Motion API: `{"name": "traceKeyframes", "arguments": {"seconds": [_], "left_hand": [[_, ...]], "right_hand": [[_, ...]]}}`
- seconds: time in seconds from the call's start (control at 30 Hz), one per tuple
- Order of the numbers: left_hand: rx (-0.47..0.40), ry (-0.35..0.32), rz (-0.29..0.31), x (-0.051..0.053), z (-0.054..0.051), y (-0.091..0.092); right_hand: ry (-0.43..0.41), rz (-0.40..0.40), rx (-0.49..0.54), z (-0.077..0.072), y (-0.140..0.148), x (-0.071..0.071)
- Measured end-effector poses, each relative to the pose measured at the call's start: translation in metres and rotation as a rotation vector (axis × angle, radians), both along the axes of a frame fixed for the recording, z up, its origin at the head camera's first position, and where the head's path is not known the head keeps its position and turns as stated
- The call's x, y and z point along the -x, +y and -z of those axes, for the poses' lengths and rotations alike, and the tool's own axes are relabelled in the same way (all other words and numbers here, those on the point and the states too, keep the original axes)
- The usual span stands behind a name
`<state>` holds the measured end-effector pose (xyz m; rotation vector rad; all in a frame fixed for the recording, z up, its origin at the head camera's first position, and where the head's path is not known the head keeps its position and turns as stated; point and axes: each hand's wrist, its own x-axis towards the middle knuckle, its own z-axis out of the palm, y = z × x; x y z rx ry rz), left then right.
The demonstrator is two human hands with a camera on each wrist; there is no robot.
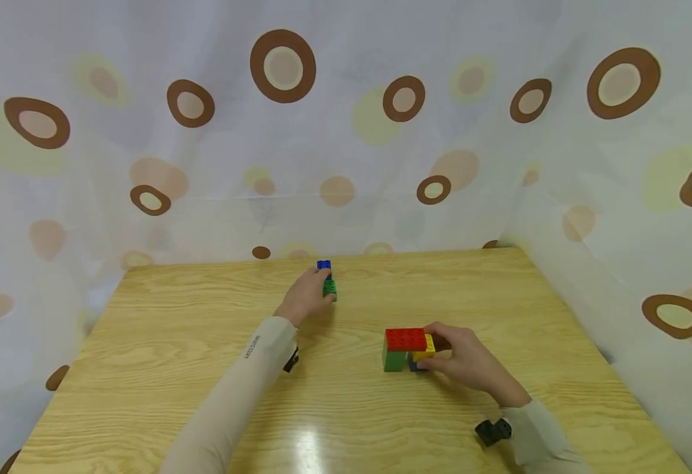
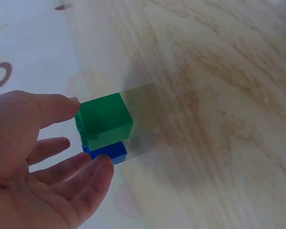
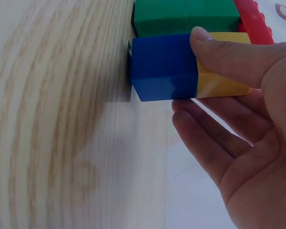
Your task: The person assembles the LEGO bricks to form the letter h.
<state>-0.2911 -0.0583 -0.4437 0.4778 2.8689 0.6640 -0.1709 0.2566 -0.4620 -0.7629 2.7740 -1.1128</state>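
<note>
Yellow block [image 3: 217, 87] sits atop a dark blue block [image 3: 164, 67] on the right part of the tabletop [image 1: 174, 329], just beside two stacked green blocks [image 3: 161, 18] capped by a long red block [image 1: 405, 340]. From the head, fingers mask much of the yellow and blue pair, and I cannot tell whether the red one's end rests on the yellow. The right wrist view cuts off the green and red blocks at its upper edge.

The right hand [image 1: 464, 355] reaches in from the right, pinching the yellow block; its thumb lies across the seam with the blue, the other fingers bent behind, partly hidden.

Farther back, near the tabletop's far edge, are a smaller green brick [image 2: 105, 121] and a blue brick [image 1: 324, 264], the blue beyond the green and partly covered. The left hand [image 1: 307, 293] stretches forward to them, thumb at the green brick and fingers spread by the blue; whether it grips either, I cannot tell.

Pale sleeves [image 1: 227, 408] cover both arms, the right one cut off at the frame's bottom; lettering on the left is too small to read. Behind hangs a ring-patterned sheet [image 1: 334, 145]
</note>
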Motion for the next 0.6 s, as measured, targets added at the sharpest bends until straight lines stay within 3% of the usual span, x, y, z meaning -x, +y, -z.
{"name": "traceKeyframes", "arguments": {"seconds": [0.23,0.6], "left_hand": [[-0.004,-0.01,-0.005,0.006,0.011,-0.002],[-0.006,0.011,-0.028,0.01,0.021,-0.001]], "right_hand": [[0.003,-0.004,0.014,0.005,-0.001,-0.001],[0.033,-0.008,0.036,0.008,-0.001,-0.002]]}}
